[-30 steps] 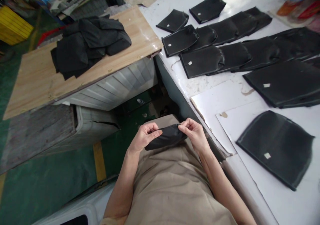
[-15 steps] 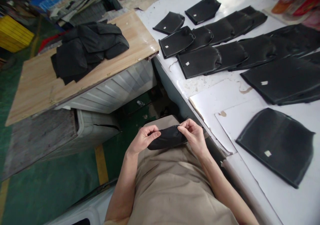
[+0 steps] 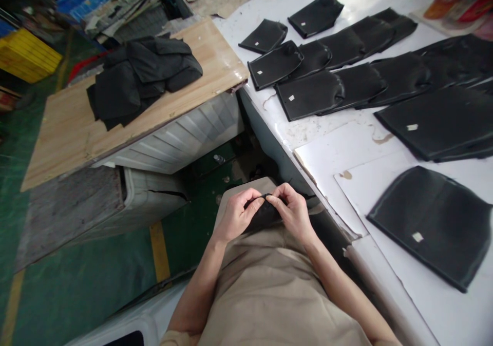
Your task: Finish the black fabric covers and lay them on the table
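Observation:
A piece of black fabric [image 3: 265, 216] is held over my lap, mostly covered by my fingers. My left hand [image 3: 239, 213] pinches its upper edge between thumb and fingers. Close beside it, my right hand [image 3: 289, 207] pinches the same edge, so the two thumbs almost meet. On the white table to my right lies a flat black piece [image 3: 431, 223] with a small pale label. Further back, overlapping rows of similar black pieces [image 3: 311, 97] spread across the tabletop.
A wooden board [image 3: 65, 135] on my left carries a heap of black fabric pieces [image 3: 146, 74]. The white table [image 3: 385, 146] runs along my right side. A gap with green floor [image 3: 208, 181] lies between them. Yellow crates [image 3: 31, 53] stand at the far left.
My left hand has slid right along the fabric's edge to close beside my right hand, which shifted slightly left. Less of the black fabric shows now. The view has turned slightly left.

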Demonstrator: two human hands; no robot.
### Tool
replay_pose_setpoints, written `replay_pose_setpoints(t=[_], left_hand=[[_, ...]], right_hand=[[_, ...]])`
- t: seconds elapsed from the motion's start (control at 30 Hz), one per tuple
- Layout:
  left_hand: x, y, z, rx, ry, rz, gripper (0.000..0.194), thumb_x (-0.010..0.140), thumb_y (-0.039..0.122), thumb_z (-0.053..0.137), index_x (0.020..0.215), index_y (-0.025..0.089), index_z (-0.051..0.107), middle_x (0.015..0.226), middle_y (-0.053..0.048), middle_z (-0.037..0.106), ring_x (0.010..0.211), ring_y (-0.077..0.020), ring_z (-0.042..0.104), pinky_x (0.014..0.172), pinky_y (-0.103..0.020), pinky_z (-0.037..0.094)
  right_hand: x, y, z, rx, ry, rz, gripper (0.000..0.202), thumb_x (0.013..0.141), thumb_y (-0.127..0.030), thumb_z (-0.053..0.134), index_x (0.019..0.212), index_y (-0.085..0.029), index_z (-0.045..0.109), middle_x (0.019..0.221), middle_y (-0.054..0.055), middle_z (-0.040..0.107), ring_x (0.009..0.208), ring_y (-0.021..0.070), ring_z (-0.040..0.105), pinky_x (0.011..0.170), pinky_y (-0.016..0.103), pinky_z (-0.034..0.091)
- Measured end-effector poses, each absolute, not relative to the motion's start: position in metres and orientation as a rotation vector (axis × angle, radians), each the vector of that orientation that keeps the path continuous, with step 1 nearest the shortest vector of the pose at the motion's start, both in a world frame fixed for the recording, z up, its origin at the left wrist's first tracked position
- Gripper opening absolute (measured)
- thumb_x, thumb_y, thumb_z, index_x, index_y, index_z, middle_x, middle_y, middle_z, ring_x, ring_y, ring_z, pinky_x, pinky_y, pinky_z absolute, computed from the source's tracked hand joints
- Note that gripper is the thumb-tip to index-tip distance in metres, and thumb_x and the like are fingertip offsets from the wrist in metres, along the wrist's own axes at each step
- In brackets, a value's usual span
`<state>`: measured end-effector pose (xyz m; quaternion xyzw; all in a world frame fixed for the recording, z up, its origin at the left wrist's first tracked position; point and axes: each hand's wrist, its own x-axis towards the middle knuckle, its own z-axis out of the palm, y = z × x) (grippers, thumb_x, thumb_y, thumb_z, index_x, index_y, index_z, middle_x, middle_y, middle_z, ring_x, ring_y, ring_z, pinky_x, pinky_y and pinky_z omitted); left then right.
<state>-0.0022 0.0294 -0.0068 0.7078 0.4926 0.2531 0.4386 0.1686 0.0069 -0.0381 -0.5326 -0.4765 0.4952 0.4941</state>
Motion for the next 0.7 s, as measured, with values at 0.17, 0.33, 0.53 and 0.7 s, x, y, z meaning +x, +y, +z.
replay_pose_setpoints(t=[0.17, 0.33, 0.53, 0.7], left_hand=[[-0.007, 0.031, -0.008, 1.577, 1.172, 0.575, 0.024, 0.095, 0.039, 0.057, 0.086, 0.018, 0.064, 0.079, 0.000, 0.060, 0.074, -0.0142, 0.054, 0.066, -0.023, 0.041], [-0.005, 0.033, -0.009, 1.385, 1.204, 0.641, 0.032, 0.086, 0.046, 0.069, 0.075, 0.016, 0.061, 0.066, 0.003, 0.052, 0.060, -0.0101, 0.044, 0.054, -0.021, 0.033], [-0.010, 0.031, -0.011, 1.269, 1.142, 0.657, 0.036, 0.085, 0.047, 0.069, 0.071, 0.015, 0.058, 0.060, 0.004, 0.045, 0.053, -0.0076, 0.035, 0.049, -0.021, 0.026], [-0.010, 0.032, -0.011, 1.329, 1.148, 0.666, 0.037, 0.086, 0.046, 0.067, 0.069, 0.016, 0.056, 0.059, 0.004, 0.042, 0.053, -0.0076, 0.034, 0.049, -0.022, 0.025]], right_hand=[[0.167, 0.008, -0.040, -1.275, -1.194, 1.224, 0.025, 0.089, -0.033, 0.068, 0.074, -0.021, 0.054, 0.070, -0.003, 0.053, 0.066, 0.0129, 0.047, 0.061, 0.026, 0.037], [0.172, 0.013, -0.037, -1.179, -1.188, 1.381, 0.026, 0.093, -0.039, 0.063, 0.076, -0.021, 0.055, 0.068, -0.004, 0.047, 0.062, 0.0117, 0.042, 0.057, 0.025, 0.033], [0.186, 0.013, -0.035, -1.094, -1.316, 1.491, 0.016, 0.086, -0.033, 0.073, 0.085, -0.020, 0.065, 0.076, -0.002, 0.059, 0.072, 0.0137, 0.051, 0.066, 0.026, 0.039], [0.187, 0.012, -0.036, -1.103, -1.216, 1.538, 0.016, 0.086, -0.036, 0.073, 0.083, -0.020, 0.070, 0.076, 0.000, 0.064, 0.070, 0.0145, 0.054, 0.065, 0.027, 0.040]])
